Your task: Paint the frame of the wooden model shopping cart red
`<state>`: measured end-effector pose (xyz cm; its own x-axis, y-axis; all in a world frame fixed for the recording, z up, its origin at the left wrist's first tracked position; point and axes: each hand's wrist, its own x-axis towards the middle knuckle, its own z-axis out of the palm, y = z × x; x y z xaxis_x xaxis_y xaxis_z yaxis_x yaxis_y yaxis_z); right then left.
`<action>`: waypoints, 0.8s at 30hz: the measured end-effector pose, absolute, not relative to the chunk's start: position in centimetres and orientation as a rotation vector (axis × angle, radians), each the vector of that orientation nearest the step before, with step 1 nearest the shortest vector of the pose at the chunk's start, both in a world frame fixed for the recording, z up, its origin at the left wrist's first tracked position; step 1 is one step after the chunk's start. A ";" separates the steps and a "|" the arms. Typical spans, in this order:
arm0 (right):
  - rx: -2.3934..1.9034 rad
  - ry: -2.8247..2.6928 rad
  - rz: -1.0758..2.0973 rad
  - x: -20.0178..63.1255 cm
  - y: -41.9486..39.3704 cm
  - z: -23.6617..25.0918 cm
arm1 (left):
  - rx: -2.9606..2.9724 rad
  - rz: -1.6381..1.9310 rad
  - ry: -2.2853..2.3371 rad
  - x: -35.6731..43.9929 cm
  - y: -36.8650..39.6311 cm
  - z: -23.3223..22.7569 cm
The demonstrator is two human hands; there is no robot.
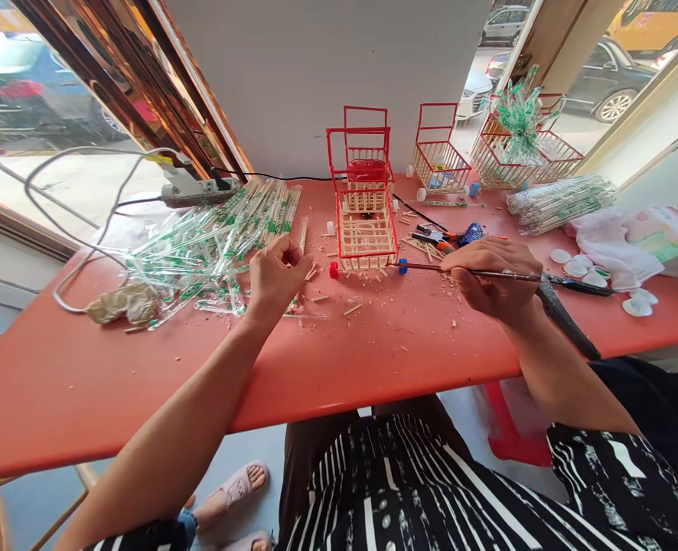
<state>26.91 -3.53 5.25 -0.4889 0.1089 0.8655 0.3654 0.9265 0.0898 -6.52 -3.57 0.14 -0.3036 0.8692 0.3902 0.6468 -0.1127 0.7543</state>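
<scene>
My right hand (491, 277) grips a thin paintbrush (425, 267) with a dark reddish handle. Its tip meets or nearly meets the blue wheel (402, 265) on a small shopping cart (367, 229) built from pale sticks. Red edges the cart's basket and raised handle, and its near left wheel (333, 269) is red; a farther wheel (330, 227) is white. Left of the cart, my left hand (281, 272) is curled into a loose fist, apart from it, with nothing visible in the fingers. Wood bits (351, 309) lie scattered between my hands.
Wrapped chopsticks and empty wrappers (201, 252) spread over the left of the red table (339, 375). Another cart (439, 161) stands behind. Pliers (438, 243), white discs (574, 265), a hammer-like tool with a black handle (568, 321) and bundled chopsticks (562, 203) lie on the right.
</scene>
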 end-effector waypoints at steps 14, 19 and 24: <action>-0.228 -2.066 -0.223 26.0 -3.2 4.8 | 1.706 1.290 1.777 -6.6 -3.4 -0.7; -0.262 -2.084 -0.252 25.9 -3.0 4.3 | 1.780 1.192 1.724 -6.4 -3.5 -0.7; -0.285 -2.072 -0.294 26.4 -3.1 4.3 | 1.883 1.120 1.700 -6.2 -3.6 -0.7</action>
